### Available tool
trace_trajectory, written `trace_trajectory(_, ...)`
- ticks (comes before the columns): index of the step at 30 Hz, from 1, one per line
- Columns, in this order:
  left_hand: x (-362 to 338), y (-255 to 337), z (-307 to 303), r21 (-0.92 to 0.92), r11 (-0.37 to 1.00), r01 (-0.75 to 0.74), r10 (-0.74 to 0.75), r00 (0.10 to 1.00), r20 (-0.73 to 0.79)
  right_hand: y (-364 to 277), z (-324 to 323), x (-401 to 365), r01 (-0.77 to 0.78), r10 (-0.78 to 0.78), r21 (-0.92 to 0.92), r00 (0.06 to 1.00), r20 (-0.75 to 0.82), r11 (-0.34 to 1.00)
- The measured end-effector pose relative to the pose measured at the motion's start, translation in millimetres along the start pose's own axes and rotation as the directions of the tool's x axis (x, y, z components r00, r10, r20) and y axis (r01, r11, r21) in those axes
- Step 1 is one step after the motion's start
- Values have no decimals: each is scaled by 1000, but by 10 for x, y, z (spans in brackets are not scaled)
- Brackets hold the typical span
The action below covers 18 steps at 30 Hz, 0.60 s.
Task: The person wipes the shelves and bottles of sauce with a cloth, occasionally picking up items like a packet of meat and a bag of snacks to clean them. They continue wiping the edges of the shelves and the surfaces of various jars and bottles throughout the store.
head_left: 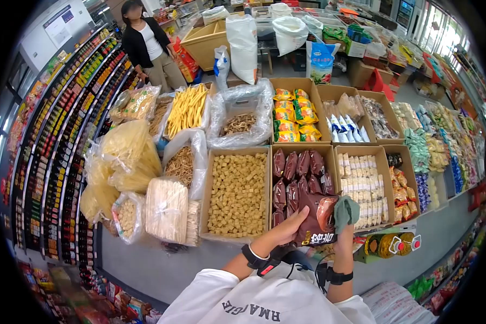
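My left hand (290, 228) grips a dark brown plastic food packet (314, 224) by its left side, thumb lying over the front. The packet carries a picture of food and pale lettering. At its right edge my right hand (344, 233) holds a grey-green cloth (346, 211), which covers most of its fingers and rests against the packet. Just beyond is a cardboard box (333, 167) with several more brown packets (302, 162). Right of that stands a box of white wrapped rolls (362, 178).
A box of tan cubes (237, 189) and bundled pale sticks (166, 210) lie to the left. Yellow and green packets (296, 113) fill a box behind. Oil bottles (391, 244) stand low at right. A person (151, 46) stands near shelves (65, 135) of jars.
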<state>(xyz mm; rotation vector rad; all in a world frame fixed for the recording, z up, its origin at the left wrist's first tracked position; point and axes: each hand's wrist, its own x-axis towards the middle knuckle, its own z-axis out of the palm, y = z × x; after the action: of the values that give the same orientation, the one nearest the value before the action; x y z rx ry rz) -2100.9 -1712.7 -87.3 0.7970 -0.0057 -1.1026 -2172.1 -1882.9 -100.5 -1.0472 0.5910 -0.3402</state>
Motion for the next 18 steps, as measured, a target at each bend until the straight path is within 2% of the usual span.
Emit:
trace_trajectory(2,30,-8,45,-98,994,46,-35,994,108,-44,2,-11,24,-24,10,998,-52,1000)
trace_trajectory(3,78,-90,-111,-52,993,103,-95,986,134,-29,-55,0,42,-39,24,994,-102,999)
trace_trajectory(4,61,-57,-61,-53,997,51,-44,991,127,133,-256,87,79,-67,121,993,-94,990)
trace_trajectory(5,14,-9,48,-57,998,5,2,993,119,104,-320,93,128,-98,116,968,-233,985)
trace_trajectory(7,-38,87,89,33,999,-24,22,997,74,29,-464,65,168,-139,274,983,-121,947)
trace_trajectory(8,-33,106,84,58,998,13,-19,994,109,-168,-394,-2,181,-145,267,978,-147,947)
trace_trajectory(9,-31,125,46,86,995,48,-59,989,138,-330,-271,-80,121,-144,330,988,47,936)
trace_trajectory(10,-25,151,41,163,982,95,-121,980,155,-414,-163,-157,50,-150,378,959,240,924)
trace_trajectory(11,-18,155,113,168,980,110,-138,977,164,-396,-144,-200,61,-155,381,963,220,922)
trace_trajectory(13,-43,152,224,333,938,101,-165,972,170,-292,-82,-273,233,-226,31,891,393,972)
trace_trajectory(14,-39,175,268,362,929,84,-151,975,161,-450,70,-418,113,-146,140,956,254,984)
trace_trajectory(15,21,128,163,371,926,70,-159,964,213,-374,13,-425,116,-148,141,960,239,983)
trace_trajectory(17,19,114,168,390,918,77,-172,962,214,-233,-61,-434,68,-72,139,997,20,988)
trace_trajectory(18,23,112,184,394,915,87,-184,958,218,-190,-80,-447,20,-4,217,997,-74,976)
